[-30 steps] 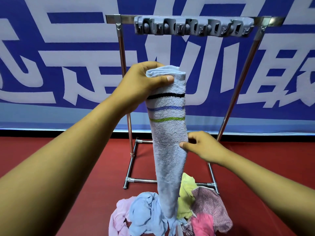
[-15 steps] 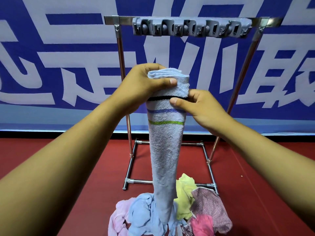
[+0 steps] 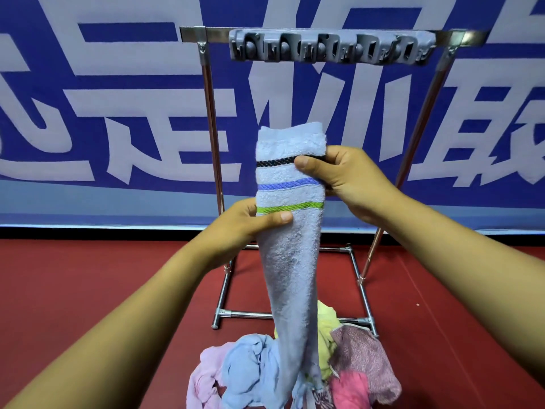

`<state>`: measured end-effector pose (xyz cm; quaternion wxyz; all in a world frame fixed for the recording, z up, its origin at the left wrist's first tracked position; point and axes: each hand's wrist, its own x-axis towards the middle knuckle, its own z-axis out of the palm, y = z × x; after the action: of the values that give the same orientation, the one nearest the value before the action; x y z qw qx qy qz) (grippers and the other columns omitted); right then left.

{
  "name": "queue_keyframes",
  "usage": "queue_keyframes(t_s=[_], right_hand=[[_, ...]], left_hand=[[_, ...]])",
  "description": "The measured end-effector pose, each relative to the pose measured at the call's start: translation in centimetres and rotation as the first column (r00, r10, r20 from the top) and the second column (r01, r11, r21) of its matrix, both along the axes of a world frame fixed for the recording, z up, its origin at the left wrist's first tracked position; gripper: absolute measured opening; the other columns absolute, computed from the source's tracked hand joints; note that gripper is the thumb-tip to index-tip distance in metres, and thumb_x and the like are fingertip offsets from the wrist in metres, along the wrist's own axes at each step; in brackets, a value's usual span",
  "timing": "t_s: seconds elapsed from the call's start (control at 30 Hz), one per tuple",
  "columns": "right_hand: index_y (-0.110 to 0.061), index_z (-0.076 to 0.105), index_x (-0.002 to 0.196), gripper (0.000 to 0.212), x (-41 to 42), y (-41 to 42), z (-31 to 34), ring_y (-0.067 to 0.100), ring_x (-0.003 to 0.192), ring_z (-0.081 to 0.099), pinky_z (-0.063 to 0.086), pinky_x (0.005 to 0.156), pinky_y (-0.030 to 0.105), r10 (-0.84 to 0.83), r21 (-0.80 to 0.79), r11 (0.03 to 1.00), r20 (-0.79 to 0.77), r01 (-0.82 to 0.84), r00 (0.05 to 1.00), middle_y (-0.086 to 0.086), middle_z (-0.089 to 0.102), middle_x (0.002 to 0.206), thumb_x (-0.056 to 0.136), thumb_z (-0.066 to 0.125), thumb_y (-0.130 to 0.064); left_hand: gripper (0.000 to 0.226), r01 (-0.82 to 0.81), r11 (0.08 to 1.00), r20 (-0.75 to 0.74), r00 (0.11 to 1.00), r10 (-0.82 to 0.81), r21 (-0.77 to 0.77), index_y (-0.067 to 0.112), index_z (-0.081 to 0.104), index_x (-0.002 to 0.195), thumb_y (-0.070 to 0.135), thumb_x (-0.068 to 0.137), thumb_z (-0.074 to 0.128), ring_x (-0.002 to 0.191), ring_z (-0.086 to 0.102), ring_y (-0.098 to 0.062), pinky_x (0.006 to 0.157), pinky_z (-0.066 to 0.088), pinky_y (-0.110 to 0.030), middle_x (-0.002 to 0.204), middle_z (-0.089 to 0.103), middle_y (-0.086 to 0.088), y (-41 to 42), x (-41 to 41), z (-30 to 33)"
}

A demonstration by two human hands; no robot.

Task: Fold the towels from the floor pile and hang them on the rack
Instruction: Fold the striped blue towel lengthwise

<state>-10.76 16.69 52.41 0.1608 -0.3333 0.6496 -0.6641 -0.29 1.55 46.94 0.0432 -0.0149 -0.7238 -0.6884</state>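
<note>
1. Right hand point(image 3: 345, 184) pinches the striped towel point(image 3: 290, 240) near its top, thumb on the black stripe.
2. Left hand point(image 3: 244, 228) grips it lower down, thumb just under the green stripe.
3. Towel hangs long below both sets of fingers, its tail reaching the floor pile point(image 3: 295, 370).
4. Rack point(image 3: 330, 45) stands behind, above the hands.

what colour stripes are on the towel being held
The light blue towel has three stripes: black, blue-purple, then green, top to bottom. Head view.
</note>
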Motion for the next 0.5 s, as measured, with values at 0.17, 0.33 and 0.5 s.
queue_keyframes(t_s=[0.17,0.33,0.5], right_hand=[[-0.012,0.068,0.081,0.008,-0.7,0.6,-0.1,0.007,0.059,0.065,0.053,0.055,0.021,-0.092,-0.009,0.996,0.044,0.092,0.995,-0.005,0.07,0.065,0.087,0.066,-0.017],[-0.005,0.07,0.094,0.03,-1.6,1.3,-0.3,0.013,0.067,0.066,0.055,0.063,0.026,-0.126,0.053,0.991,0.094,0.122,0.988,0.005,0.072,0.077,0.091,0.06,-0.033],[-0.01,0.064,0.117,0.052,-1.9,2.3,-1.3,0.018,0.089,0.067,0.052,0.086,0.037,0.042,0.171,0.983,0.167,-0.071,0.985,0.007,0.071,0.102,0.085,0.054,-0.049]], left_hand=[[0.033,-0.065,0.996,-0.012,0.998,0.066,0.053,0.007,0.067,0.11,0.026,0.084,0.06,0.1,0.067,-0.02,0.091,0.053,-0.032,0.112,0.071,-0.01,0.8,-0.3,0.7],[0.03,-0.093,0.993,-0.043,0.994,0.096,0.079,0.006,0.068,0.111,0.024,0.088,0.059,0.096,0.069,-0.017,0.081,0.055,-0.026,0.109,0.072,-0.009,2.1,-1.1,1.4],[0.026,-0.143,0.985,-0.061,0.987,0.149,0.092,0.005,0.067,0.111,0.021,0.094,0.056,0.095,0.069,-0.02,0.084,0.056,-0.029,0.107,0.072,-0.013,2.6,-1.6,1.6]])
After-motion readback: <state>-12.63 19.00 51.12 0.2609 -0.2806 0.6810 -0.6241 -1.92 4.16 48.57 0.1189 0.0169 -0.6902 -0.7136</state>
